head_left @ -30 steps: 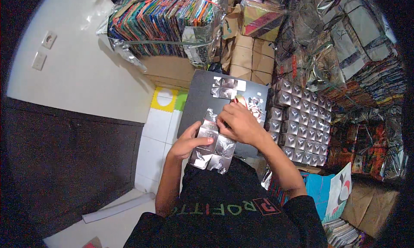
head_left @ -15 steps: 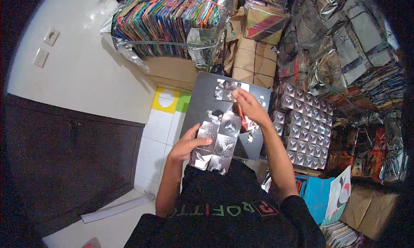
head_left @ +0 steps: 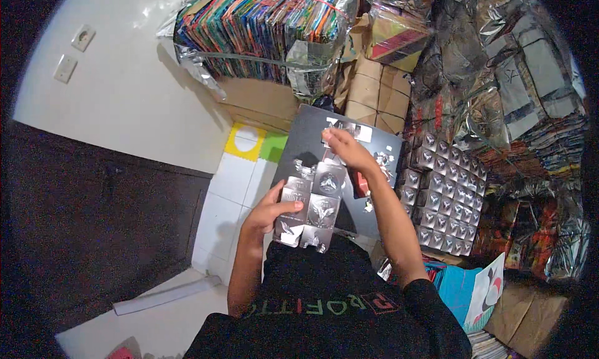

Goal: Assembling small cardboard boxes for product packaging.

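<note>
My left hand (head_left: 271,209) grips a flat, silvery-grey carton blank (head_left: 323,209) by its left side, thumb on top. The blank has embossed wing-like emblems and cut-out flaps, and is tilted in front of my dark shirt. Past its far edge, my right hand (head_left: 347,150) is closed with fingertips pinched together; what they hold, if anything, is hidden. Just beyond those fingers, more silvery card pieces (head_left: 359,131) lie on the dark grey tabletop (head_left: 293,143). A red object (head_left: 360,184), partly covered by my right forearm, sits on the table.
Small white and silver scraps (head_left: 384,159) litter the table's right side. Several rows of silvery boxes (head_left: 446,196) stand right of it. Plastic-wrapped bundles of colourful packets (head_left: 262,34) and a brown paper parcel (head_left: 377,93) rise behind. A white wall (head_left: 125,78) is at left.
My right hand has moved left, away from the red object, toward the table's far middle. The view has shifted slightly. My left hand keeps its hold on the carton blank.
</note>
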`<state>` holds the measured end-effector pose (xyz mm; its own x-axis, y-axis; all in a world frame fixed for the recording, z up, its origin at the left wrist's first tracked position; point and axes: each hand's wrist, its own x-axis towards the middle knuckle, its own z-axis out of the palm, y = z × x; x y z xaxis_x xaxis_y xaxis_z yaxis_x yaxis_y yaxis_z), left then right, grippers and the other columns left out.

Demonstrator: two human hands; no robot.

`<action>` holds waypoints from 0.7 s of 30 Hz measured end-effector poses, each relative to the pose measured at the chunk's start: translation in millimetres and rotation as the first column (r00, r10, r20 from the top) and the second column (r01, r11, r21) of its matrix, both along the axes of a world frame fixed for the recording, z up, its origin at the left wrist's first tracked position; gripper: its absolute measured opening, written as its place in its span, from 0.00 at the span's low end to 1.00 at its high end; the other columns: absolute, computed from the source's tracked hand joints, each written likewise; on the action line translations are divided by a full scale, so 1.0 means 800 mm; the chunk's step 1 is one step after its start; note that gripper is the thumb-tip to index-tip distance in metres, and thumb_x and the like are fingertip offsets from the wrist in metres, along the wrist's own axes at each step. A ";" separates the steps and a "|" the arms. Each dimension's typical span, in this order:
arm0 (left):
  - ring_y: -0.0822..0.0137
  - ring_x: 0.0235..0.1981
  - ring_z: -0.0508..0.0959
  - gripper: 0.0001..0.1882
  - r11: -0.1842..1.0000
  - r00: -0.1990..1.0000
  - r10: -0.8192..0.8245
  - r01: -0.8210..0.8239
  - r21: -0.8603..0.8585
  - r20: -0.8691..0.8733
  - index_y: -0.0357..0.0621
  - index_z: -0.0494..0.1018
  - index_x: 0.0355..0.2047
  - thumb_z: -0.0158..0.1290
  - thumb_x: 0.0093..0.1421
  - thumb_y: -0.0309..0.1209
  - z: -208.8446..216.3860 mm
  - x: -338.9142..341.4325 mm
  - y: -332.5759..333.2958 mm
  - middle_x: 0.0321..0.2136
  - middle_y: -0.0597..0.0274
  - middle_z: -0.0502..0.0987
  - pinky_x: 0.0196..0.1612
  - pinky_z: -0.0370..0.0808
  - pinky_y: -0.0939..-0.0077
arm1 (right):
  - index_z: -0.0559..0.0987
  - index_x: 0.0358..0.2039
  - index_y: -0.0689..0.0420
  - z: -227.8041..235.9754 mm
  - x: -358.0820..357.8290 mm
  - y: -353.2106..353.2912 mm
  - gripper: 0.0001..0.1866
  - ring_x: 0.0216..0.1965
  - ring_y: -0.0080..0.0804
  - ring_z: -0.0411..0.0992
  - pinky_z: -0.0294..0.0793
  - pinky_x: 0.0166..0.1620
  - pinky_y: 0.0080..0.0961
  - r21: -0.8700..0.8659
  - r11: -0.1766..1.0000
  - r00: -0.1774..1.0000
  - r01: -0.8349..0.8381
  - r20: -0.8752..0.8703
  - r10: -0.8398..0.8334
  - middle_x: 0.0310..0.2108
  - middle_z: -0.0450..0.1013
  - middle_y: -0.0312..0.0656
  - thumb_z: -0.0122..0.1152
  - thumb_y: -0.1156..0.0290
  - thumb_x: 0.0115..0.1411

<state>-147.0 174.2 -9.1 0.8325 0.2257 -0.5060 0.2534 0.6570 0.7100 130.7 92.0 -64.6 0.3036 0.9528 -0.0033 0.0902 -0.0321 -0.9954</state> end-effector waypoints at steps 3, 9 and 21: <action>0.65 0.50 0.79 0.33 0.990 0.991 0.136 -0.136 -0.042 0.005 0.37 0.64 0.63 0.62 0.58 0.25 -0.005 -0.015 0.011 0.50 0.56 0.78 0.54 0.76 0.68 | 0.75 0.41 0.56 -0.013 0.010 -0.004 0.16 0.32 0.16 0.62 0.64 0.35 0.19 -0.141 0.989 0.993 0.045 -0.099 -0.059 0.31 0.65 0.25 0.48 0.56 0.76; 0.63 0.47 0.82 0.33 0.975 0.976 0.219 -0.220 -0.028 -0.013 0.36 0.64 0.62 0.61 0.57 0.29 -0.018 -0.049 0.024 0.49 0.54 0.78 0.50 0.80 0.67 | 0.75 0.45 0.57 -0.004 0.039 -0.036 0.20 0.37 0.23 0.68 0.70 0.45 0.21 -0.188 0.856 0.871 0.482 0.000 -0.491 0.33 0.70 0.32 0.47 0.52 0.75; 0.63 0.45 0.82 0.27 0.981 0.981 0.193 -0.193 -0.032 -0.006 0.35 0.66 0.60 0.58 0.62 0.26 -0.039 -0.051 0.047 0.48 0.54 0.79 0.48 0.81 0.66 | 0.76 0.35 0.59 -0.100 0.146 -0.163 0.14 0.29 0.22 0.72 0.71 0.34 0.25 -0.308 0.772 0.782 0.555 0.510 -0.359 0.26 0.72 0.34 0.54 0.61 0.72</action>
